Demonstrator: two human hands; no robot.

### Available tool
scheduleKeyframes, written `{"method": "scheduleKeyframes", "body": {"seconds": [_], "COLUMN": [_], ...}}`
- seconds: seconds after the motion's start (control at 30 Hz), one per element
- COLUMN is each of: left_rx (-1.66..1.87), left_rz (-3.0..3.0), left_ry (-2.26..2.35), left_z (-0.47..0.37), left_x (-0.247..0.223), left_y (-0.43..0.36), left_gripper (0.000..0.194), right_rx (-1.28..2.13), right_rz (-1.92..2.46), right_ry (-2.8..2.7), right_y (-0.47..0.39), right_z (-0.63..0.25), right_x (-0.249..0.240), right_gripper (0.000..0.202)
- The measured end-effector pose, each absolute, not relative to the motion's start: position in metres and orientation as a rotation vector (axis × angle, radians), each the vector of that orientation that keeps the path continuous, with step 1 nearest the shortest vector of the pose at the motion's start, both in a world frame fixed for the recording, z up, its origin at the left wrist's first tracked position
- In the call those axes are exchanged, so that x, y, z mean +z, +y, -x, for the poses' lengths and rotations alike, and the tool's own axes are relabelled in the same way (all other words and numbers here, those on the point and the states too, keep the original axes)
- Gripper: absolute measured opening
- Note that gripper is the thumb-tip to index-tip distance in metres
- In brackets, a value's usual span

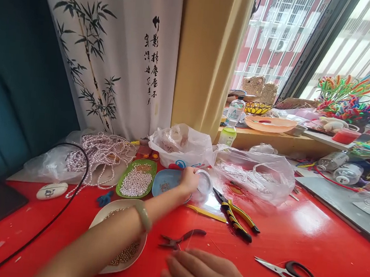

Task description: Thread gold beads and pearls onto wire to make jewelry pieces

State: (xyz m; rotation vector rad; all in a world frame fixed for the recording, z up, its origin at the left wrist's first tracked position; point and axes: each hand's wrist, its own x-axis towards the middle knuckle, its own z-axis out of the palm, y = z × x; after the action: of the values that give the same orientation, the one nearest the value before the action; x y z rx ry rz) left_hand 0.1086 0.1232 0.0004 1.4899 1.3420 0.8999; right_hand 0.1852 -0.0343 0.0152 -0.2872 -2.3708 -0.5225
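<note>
My left hand [189, 183], with a pale green bangle on its wrist, reaches over the blue tray [158, 180]. Its bent fingers close on the edge of a white ring-shaped roll [204, 181]. Close to me, my right hand [205, 273] has its fingers pressed together and curled, with the tips partly hidden. A thin thread shows near it; I cannot tell what the fingers pinch. Just beyond lie small dark-handled pliers [181, 239]. Under my left forearm, a pale bowl [97, 219] of gold beads is partly covered.
Left of the blue tray stands a green tray [136, 182] of pearly beads, near heaped bead strings [104, 152]. Yellow-black pliers [236, 216] and scissors [293, 273] lie to the right. Plastic bags [257, 172] line the back. A black cable [65, 205] crosses the left side.
</note>
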Motion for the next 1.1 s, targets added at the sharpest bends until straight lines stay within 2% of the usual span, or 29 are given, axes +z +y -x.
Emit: {"method": "scheduleKeyframes", "body": {"seconds": [0.13,0.27,0.4,0.53,0.63,0.77,0.97,1.1], "left_rx": [0.857,0.815,0.829,0.725,0.476,0.552,0.616,0.75], "left_rz": [-1.549,-1.651,-1.713,-1.65,-1.254,-0.965,-0.905,-0.998], "left_ry": [1.37,1.363,1.333,1.214,1.001,0.986,0.951,1.021], "left_z": [-0.119,-0.104,-0.079,-0.049,-0.03,-0.016,-0.007,0.013], "left_x": [0.001,0.013,0.025,0.022,0.016,0.016,0.017,0.012], "left_y": [0.137,0.141,0.111,0.048,0.006,-0.014,-0.003,0.012], "left_gripper": [0.029,0.03,0.019,0.029,0.046,0.059,0.038,0.03], "right_rx": [-0.53,-0.474,-0.35,-0.242,-0.236,-0.364,-0.604,-0.675], "right_rz": [0.334,0.298,0.413,0.638,0.729,0.656,0.67,0.938], "right_ry": [-2.475,-2.56,-2.513,-2.418,-2.418,-2.468,-2.49,-2.452], "right_y": [-0.033,-0.028,-0.019,-0.011,-0.008,-0.006,0.02,0.055], "right_z": [-0.201,-0.208,-0.211,-0.212,-0.208,-0.197,-0.204,-0.237], "right_x": [0.022,0.015,0.002,-0.013,-0.018,-0.014,-0.005,0.001], "right_gripper": [0.02,0.028,0.033,0.032,0.03,0.024,0.023,0.031]}}
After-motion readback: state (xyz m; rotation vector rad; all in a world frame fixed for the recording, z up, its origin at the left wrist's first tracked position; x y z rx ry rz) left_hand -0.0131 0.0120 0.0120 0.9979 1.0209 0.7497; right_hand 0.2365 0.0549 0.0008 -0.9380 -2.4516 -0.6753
